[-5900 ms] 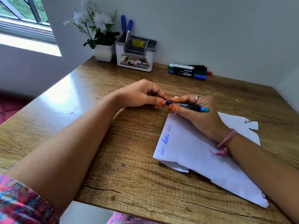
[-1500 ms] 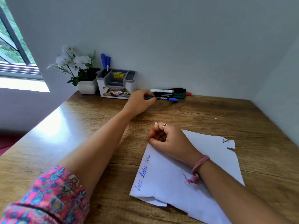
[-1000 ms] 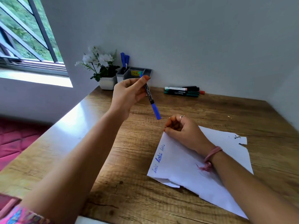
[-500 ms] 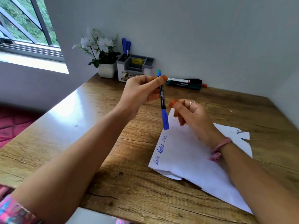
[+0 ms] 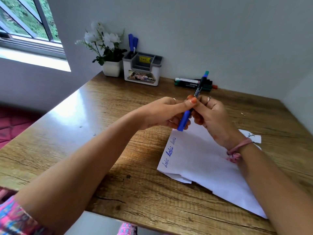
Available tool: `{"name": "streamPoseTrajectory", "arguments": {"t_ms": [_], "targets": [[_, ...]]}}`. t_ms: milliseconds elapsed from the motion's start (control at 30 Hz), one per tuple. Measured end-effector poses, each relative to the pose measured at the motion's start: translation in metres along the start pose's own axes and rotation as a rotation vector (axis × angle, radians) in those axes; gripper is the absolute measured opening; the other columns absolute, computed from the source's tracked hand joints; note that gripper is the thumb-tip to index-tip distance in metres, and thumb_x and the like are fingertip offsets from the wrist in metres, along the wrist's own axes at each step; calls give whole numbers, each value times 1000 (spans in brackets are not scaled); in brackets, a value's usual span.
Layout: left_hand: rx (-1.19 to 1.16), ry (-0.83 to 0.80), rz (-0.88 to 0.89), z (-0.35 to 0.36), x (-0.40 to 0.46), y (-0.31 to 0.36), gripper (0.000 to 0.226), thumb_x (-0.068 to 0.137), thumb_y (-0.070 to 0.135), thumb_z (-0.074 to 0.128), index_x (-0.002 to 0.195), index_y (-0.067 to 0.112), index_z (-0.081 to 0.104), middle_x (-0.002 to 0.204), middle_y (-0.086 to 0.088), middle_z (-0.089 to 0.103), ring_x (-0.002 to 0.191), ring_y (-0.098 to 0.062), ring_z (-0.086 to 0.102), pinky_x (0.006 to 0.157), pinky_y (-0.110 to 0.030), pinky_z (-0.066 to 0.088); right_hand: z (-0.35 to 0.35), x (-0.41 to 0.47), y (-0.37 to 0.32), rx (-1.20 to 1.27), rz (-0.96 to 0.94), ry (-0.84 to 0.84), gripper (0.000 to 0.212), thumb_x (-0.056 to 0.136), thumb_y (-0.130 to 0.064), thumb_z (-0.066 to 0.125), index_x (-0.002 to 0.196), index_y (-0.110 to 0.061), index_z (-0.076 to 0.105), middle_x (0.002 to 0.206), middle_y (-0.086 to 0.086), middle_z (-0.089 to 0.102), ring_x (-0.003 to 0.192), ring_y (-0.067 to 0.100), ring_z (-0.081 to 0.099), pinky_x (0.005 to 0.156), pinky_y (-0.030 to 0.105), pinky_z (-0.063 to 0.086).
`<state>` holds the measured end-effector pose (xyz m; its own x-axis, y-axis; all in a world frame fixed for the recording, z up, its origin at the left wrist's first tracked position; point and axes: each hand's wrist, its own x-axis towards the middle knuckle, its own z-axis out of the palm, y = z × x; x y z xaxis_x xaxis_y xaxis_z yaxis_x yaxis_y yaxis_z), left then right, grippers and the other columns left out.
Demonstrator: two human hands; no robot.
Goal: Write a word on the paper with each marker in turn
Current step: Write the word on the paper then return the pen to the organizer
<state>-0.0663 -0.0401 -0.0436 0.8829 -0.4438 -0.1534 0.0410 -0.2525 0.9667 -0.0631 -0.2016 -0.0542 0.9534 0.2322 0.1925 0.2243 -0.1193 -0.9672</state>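
**Fresh marker in both hands, cap about to come off**

And here we go with the next pen! The left hand (image 5: 162, 112), which moments ago was away at the back of the desk collecting from the marker pile (image 5: 193, 83), is now right in over the top edge of the paper (image 5: 203, 160), and the right hand (image 5: 213, 116) has lifted off the sheet to meet it. Between them, held up clear of the desk, is the blue-capped marker (image 5: 193, 102), tilted, its teal end pointing up and away, its blue cap (image 5: 183, 122) pointing down towards the paper.

Left thumb and fingers are curled round the cap end; right fingers are curled round the black barrel just above. Both are firm holds, not loose ones. That reads as the set-up for uncapping: cap still on, nothing pulled yet.

On the sheet, three blue words (image 5: 169, 152) already run along the left edge, so this looks like the fourth go. The remaining markers lie against the wall, well apart from the hands, beside the desk organiser (image 5: 142, 72) and the flower pot (image 5: 111, 68).

Next call, in my judgement: cap off, right hand settles into a writing grip, tip down beyond the last word.
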Motion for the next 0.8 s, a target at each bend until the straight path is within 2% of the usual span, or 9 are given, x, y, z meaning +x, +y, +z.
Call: {"name": "streamPoseTrajectory", "arguments": {"t_ms": [67,133,200,267,333,433,600,733,800], "targets": [[-58,-64,-7,4,-3,2,42,96,44,42,101,7,62,96,-8,70,88,-20,69,86,-33,56,2,-1,1,-1,9,2,20,80,-38,59,81,-20,67,55,-9,55,50,6,43,52,24,38],[-151,-73,6,10,-2,2,37,98,39,40,98,8,60,89,-6,67,81,-18,64,84,-33,56,3,-1,2,35,17,9,13,88,-29,58,83,-22,67,57,-7,57,52,9,45,56,30,39],[-240,-47,27,17,-1,1,31,100,35,38,93,8,54,77,-4,56,70,-14,54,74,-29,55,3,-1,1,83,29,41,16,92,-23,55,82,-23,67,58,-9,59,54,8,46,59,30,39],[-305,-25,52,23,0,-1,28,101,33,36,84,13,47,66,2,42,58,-9,40,56,-20,45,3,-1,-1,132,41,58,13,87,-28,57,82,-21,66,56,-12,60,56,5,46,61,28,37],[-337,-22,80,28,1,-3,32,102,33,34,74,18,42,57,7,32,49,-6,28,45,-17,27,5,-1,-1,184,55,63,16,79,-35,59,80,-20,65,59,-11,60,61,7,45,63,27,37],[-320,20,117,30,4,-6,30,102,34,35,76,20,40,49,12,31,39,-2,22,36,-14,18,7,-1,0,216,73,75,17,91,-27,55,80,-19,66,58,-6,52,57,5,44,58,22,39],[-308,50,137,29,4,-6,26,99,39,40,82,21,42,49,11,28,37,-4,18,36,-13,14,11,-3,-2,271,81,100,21,97,-21,49,86,-22,66,77,1,59,78,13,53,74,29,45],[-250,72,133,28,3,-7,27,98,45,41,99,18,46,50,9,25,38,-6,17,37,-14,14,11,-5,-7,278,77,140,18,96,-23,49,87,-24,64,71,-13,66,74,1,62,75,26,45],[-186,63,156,25,2,-6,32,97,47,39,97,16,47,52,7,24,40,-7,16,38,-16,13,11,-5,-7,297,62,134,17,95,-25,51,85,-25,65,72,-10,66,77,6,61,79,29,46]]}}
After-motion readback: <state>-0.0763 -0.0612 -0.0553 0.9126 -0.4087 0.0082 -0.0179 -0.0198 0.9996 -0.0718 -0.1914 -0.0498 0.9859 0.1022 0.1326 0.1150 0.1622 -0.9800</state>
